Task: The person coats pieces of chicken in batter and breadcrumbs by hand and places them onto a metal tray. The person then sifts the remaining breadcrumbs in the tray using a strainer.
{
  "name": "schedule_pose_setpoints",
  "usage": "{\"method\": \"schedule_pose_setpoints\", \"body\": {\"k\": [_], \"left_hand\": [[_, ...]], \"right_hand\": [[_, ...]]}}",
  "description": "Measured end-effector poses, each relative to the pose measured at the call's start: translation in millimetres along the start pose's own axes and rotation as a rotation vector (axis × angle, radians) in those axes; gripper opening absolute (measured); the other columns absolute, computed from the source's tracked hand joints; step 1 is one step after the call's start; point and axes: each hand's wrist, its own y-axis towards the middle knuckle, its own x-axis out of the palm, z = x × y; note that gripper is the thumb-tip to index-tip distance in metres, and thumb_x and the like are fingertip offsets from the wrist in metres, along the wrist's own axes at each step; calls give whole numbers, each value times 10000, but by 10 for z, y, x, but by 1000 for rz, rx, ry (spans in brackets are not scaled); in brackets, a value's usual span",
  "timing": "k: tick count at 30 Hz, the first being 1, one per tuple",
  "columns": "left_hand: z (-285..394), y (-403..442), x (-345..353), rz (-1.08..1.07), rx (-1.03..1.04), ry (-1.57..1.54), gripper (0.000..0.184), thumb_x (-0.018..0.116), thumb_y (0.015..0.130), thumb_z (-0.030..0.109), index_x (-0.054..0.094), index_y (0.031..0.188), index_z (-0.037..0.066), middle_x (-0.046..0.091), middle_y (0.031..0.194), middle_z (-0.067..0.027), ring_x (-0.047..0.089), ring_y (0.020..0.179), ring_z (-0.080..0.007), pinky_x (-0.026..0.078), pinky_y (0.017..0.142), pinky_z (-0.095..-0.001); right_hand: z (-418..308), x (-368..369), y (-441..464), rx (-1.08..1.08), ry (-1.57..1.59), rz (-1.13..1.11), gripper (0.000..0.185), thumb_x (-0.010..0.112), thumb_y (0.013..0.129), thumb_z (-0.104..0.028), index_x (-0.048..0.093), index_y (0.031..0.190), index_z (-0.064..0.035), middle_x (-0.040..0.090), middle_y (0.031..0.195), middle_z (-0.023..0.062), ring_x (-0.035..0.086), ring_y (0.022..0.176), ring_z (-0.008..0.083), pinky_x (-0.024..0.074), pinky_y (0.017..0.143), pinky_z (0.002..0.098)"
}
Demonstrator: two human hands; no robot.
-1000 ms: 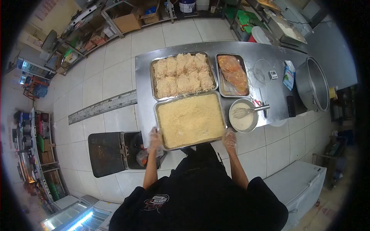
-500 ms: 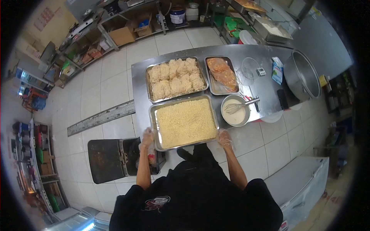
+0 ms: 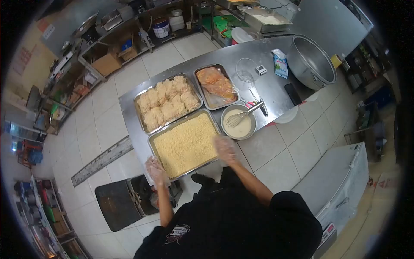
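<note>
A metal tray of yellow crumbs (image 3: 185, 142) lies at the near edge of the steel table (image 3: 133, 115). At its left edge is my left hand (image 3: 156, 171), in a clear glove, fingers apart and holding nothing. My right hand (image 3: 226, 150), also gloved and blurred, is over the tray's right edge; its fingers are smeared. Beyond the crumbs is a tray of coated pieces (image 3: 166, 102). Beside it stands a smaller tray of orange marinated meat (image 3: 216, 86). A bowl of pale batter (image 3: 238, 129) with a whisk (image 3: 241, 116) sits right of the crumbs.
A large pot (image 3: 311, 62), a blue-white packet (image 3: 280, 64), a timer (image 3: 261, 70) and a black object (image 3: 293, 94) are on the table's right part. An open black bin (image 3: 118, 203) is at the lower left, a white chest freezer (image 3: 332, 177) at the lower right.
My right hand has left the tray's right corner and moved inward over its edge. My left hand remains by the left edge. The view has turned, so the table looks tilted and shifted left.
</note>
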Motion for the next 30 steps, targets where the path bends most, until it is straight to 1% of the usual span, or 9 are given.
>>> {"method": "schedule_pose_setpoints", "body": {"k": [2, 4, 6, 10, 13, 18, 26, 29, 30], "left_hand": [[406, -15, 238, -23, -123, -285, 473, 544, 919, 351, 513, 1195, -32, 547, 1164, -239, 541, 1061, -318, 417, 916, -394], [807, -109, 473, -43, -247, -558, 532, 513, 934, 384, 471, 1277, -19, 517, 1247, -225, 504, 1151, -299, 386, 995, -374], [1140, -153, 661, -358, -595, -1773, 696, 492, 898, 523, 347, 1382, 43, 412, 1377, -184, 410, 1252, -322, 349, 1027, -479], [1402, 125, 565, -333, -651, -1753, 851, 400, 881, 639, 117, 1466, 89, 189, 1493, -205, 254, 1348, -372, 267, 1070, -549], [1766, 5, 641, -176, -980, -1662, 798, 410, 895, 600, 172, 1449, 78, 212, 1492, -185, 241, 1363, -363, 253, 1083, -536], [1911, 88, 675, -101, -725, -1719, 769, 373, 917, 581, 163, 1452, 71, 183, 1503, -178, 191, 1381, -352, 217, 1108, -515], [2262, 173, 412, 87, -431, -2018, 675, 350, 949, 472, 144, 1454, 76, 148, 1481, -274, 165, 1390, -366, 174, 1144, -450], [2491, 190, 26, 247, -319, -1712, 611, 385, 966, 361, 170, 1440, 42, 196, 1459, -289, 205, 1381, -351, 184, 1142, -424], [2500, 127, -34, 225, -202, -1340, 593, 423, 965, 307, 188, 1429, 22, 236, 1445, -289, 231, 1374, -339, 191, 1139, -422]], "right_hand": [[-348, -192, 649, -119, 222, -172, 439, 424, 917, -151, 415, 1338, -28, 442, 1357, 132, 400, 1271, 280, 316, 1062, 417], [-963, -115, 893, -188, -367, -40, 474, 403, 945, -213, 349, 1381, -34, 368, 1418, 126, 352, 1309, 257, 254, 1095, 389], [-991, -287, 1100, -266, 248, -54, 509, 414, 936, -247, 325, 1393, -40, 338, 1434, 129, 320, 1326, 258, 230, 1103, 406], [-174, -243, 1338, -328, 1575, -429, 586, 437, 918, -314, 277, 1417, -52, 279, 1467, 136, 258, 1359, 260, 183, 1119, 440], [-157, -36, 1192, -381, 1686, -396, 647, 454, 905, -364, 241, 1435, -61, 235, 1492, 141, 211, 1384, 261, 147, 1131, 466], [300, -501, 1543, -389, 1757, -746, 716, 492, 887, -411, 195, 1455, -93, 180, 1509, 174, 149, 1407, 294, 106, 1143, 495], [843, -499, 1833, -326, 2279, -230, 366, 582, 862, -356, 600, 1091, -71, 637, 1056, 157, 598, 963, 254, 483, 876, 434], [1808, 214, 2261, -322, 963, 123, 139, 530, 759, -42, 587, 886, -41, 497, 656, 69, 515, 565, 209, 458, 489, 318], [2270, 649, 2183, -89, 835, 151, 193, 524, 787, -102, 549, 962, -25, 493, 764, 105, 502, 678, 239, 443, 576, 341]]}}
